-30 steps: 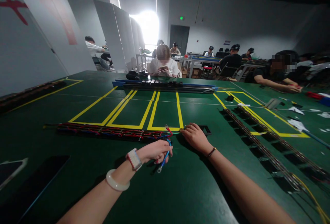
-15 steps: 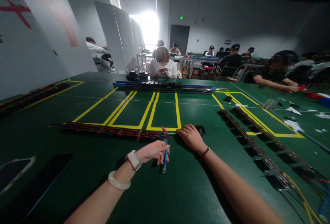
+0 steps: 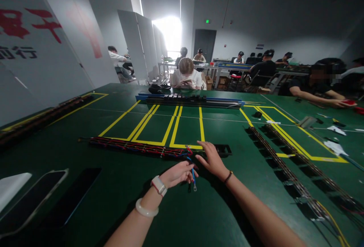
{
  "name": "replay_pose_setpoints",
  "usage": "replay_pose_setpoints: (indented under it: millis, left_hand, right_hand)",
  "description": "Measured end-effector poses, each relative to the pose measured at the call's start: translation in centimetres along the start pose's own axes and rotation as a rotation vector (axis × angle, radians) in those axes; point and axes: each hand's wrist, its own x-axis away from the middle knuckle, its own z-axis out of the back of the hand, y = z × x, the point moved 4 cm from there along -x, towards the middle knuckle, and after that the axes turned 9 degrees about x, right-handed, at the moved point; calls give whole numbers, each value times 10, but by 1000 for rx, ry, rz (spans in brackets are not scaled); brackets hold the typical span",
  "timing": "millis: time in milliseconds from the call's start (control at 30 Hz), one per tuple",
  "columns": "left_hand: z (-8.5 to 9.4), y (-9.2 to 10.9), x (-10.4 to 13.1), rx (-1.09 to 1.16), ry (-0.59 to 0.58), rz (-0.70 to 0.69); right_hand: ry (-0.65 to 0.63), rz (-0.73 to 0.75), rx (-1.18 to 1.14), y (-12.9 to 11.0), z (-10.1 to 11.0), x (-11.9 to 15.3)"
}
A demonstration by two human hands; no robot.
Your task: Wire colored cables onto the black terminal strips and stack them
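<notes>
My left hand (image 3: 178, 173), with a watch and a pale bangle on the wrist, is closed on a blue wire (image 3: 193, 174) that ends in a metal ring terminal. The wire comes from the right end of a long black strip (image 3: 136, 147) laced with red and blue wires, lying on the green table. Just right of that end, my right hand (image 3: 214, 160) is open, its fingers spread and apparently holding nothing. Beyond its fingers lies a black plastic frame (image 3: 224, 150), partly hidden by the hand.
Yellow tape (image 3: 149, 142) marks rectangles on the table. Two wired strips (image 3: 280, 165) lie at the right, blue and black rails (image 3: 190, 100) at the back. Phones (image 3: 74, 197) rest at the left front. A person (image 3: 186, 76) sits across the table; another (image 3: 309, 84) works at the right.
My right hand has lifted off the strip's end and its fingers have spread. The left hand keeps the blue wire. The whole view has shifted, bringing more of the left side in.
</notes>
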Motion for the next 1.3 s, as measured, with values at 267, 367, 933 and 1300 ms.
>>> replay_pose_setpoints:
  millis: [267, 367, 933, 1300]
  left_hand:
    - [8, -3, 2, 102, 90, -59]
    - [4, -1, 2, 89, 61, -31]
    - [-2, 4, 6, 87, -15, 65]
    - [-22, -11, -23, 303, 162, 9]
  right_hand:
    - [-75, 66, -102, -56, 16, -26]
    - [-75, -14, -57, -42, 22, -30]
    - [-449, -96, 328, 42, -7, -7]
    - [-436, -145, 215, 7, 3, -2]
